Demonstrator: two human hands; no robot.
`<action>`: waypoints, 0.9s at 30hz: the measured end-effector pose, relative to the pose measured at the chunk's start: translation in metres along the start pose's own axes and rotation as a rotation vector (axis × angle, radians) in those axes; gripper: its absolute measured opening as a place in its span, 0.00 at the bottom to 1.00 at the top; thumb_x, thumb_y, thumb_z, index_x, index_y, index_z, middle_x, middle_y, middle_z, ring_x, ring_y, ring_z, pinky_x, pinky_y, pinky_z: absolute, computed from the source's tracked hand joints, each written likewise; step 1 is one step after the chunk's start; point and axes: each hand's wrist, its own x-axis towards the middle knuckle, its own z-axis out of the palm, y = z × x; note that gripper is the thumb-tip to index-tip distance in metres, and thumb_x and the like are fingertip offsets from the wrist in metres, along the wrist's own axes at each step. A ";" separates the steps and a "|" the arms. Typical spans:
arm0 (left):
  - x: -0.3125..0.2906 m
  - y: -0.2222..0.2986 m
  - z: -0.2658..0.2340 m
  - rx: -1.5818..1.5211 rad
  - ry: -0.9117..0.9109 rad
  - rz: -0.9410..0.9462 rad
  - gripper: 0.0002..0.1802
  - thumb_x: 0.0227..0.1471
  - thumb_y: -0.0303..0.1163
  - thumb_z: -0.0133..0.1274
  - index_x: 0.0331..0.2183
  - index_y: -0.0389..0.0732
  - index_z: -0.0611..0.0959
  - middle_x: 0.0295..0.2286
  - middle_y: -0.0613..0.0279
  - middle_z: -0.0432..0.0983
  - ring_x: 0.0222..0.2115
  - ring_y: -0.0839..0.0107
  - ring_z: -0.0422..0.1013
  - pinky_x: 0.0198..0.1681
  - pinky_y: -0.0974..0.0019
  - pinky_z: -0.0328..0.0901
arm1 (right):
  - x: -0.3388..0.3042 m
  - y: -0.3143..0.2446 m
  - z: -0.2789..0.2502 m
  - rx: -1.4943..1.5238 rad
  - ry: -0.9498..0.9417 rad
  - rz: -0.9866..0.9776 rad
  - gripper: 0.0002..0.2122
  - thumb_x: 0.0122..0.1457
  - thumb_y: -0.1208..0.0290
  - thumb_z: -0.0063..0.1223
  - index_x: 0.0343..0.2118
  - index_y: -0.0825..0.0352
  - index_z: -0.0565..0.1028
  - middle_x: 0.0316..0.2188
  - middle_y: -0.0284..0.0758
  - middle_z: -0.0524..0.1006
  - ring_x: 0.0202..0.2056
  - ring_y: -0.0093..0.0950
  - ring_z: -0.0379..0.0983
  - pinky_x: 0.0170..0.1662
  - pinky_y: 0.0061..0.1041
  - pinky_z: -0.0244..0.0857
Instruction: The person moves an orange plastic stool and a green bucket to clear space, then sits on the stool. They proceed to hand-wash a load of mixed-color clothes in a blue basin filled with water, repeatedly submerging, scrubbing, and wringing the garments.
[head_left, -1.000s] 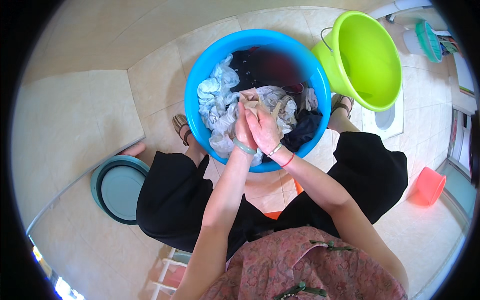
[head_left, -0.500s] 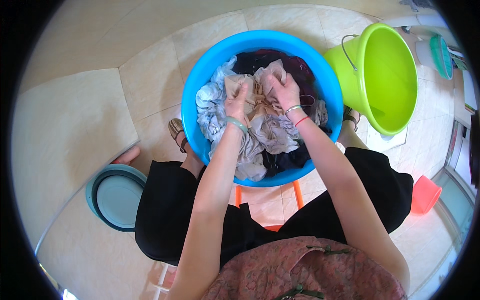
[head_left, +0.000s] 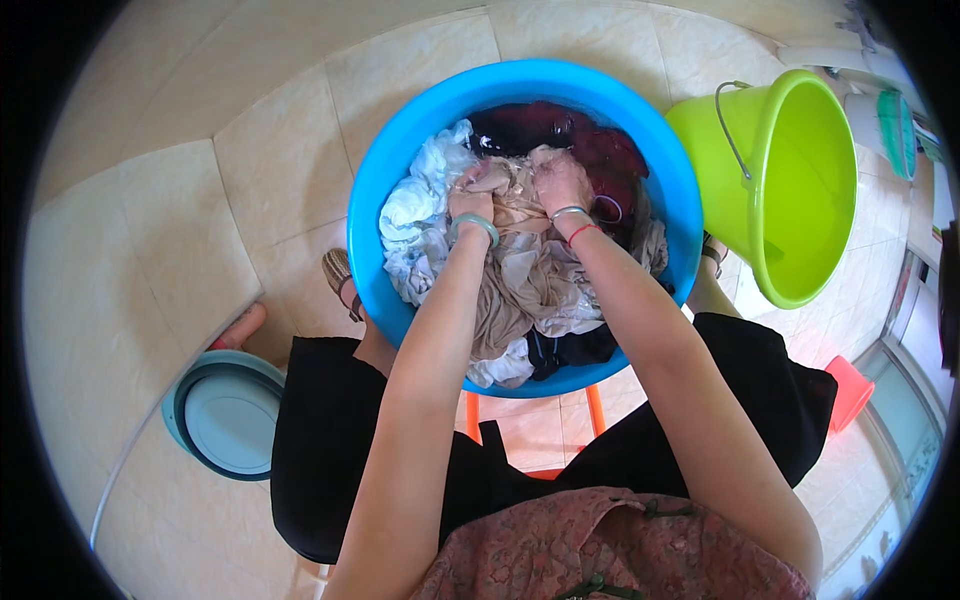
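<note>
A large blue tub [head_left: 362, 265] holds wet laundry in water. Both my hands are down among the clothes, gripping a thin beige garment [head_left: 515, 205]. My left hand [head_left: 472, 196], below a pale green bangle, is closed on its left part, with the fingertips partly hidden by cloth. My right hand [head_left: 563, 186], with a silver bangle and a red cord at the wrist, is closed on its right part; its fingers are mostly hidden. White clothes [head_left: 420, 210] lie to the left, a dark red garment [head_left: 605, 160] at the far right, and a black piece [head_left: 575, 350] at the near side.
Right of the tub a lime-green bucket [head_left: 690, 130] with a metal handle lies tilted. A grey-green basin [head_left: 230, 425] is on the tiled floor at left. A small coral container [head_left: 848, 392] is at right. Orange stool legs [head_left: 473, 412] show below the tub.
My hands have pushed the beige garment down into the water, from where it was held raised above the pile. The view has shifted slightly.
</note>
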 end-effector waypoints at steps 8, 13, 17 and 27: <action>-0.047 0.040 -0.015 -0.981 -0.291 -0.459 0.35 0.55 0.59 0.42 0.52 0.41 0.70 0.47 0.58 0.70 0.45 0.59 0.68 0.51 0.56 0.63 | -0.056 0.019 -0.020 0.188 0.053 -0.516 0.15 0.53 0.59 0.54 0.27 0.69 0.73 0.28 0.49 0.75 0.33 0.46 0.73 0.35 0.41 0.67; -0.107 0.088 -0.019 -1.323 -0.852 -0.414 0.38 0.56 0.61 0.35 0.58 0.45 0.62 0.53 0.58 0.63 0.55 0.49 0.57 0.57 0.47 0.54 | -0.165 0.000 -0.060 0.052 0.138 -0.991 0.12 0.50 0.61 0.57 0.22 0.65 0.72 0.24 0.39 0.71 0.29 0.38 0.71 0.36 0.36 0.65; -0.141 0.103 -0.010 -1.134 -0.556 -0.239 0.35 0.57 0.59 0.35 0.57 0.45 0.64 0.52 0.60 0.65 0.56 0.56 0.57 0.58 0.52 0.54 | -0.186 -0.005 -0.066 0.259 0.167 -0.891 0.10 0.51 0.63 0.56 0.28 0.67 0.74 0.29 0.40 0.70 0.31 0.42 0.70 0.34 0.38 0.64; -0.219 0.127 0.003 -1.039 -0.430 -0.367 0.30 0.60 0.56 0.34 0.55 0.46 0.66 0.52 0.63 0.65 0.53 0.65 0.61 0.58 0.59 0.54 | -0.136 0.005 -0.074 0.226 0.262 -0.478 0.17 0.56 0.58 0.48 0.25 0.69 0.75 0.28 0.48 0.75 0.29 0.48 0.73 0.33 0.42 0.68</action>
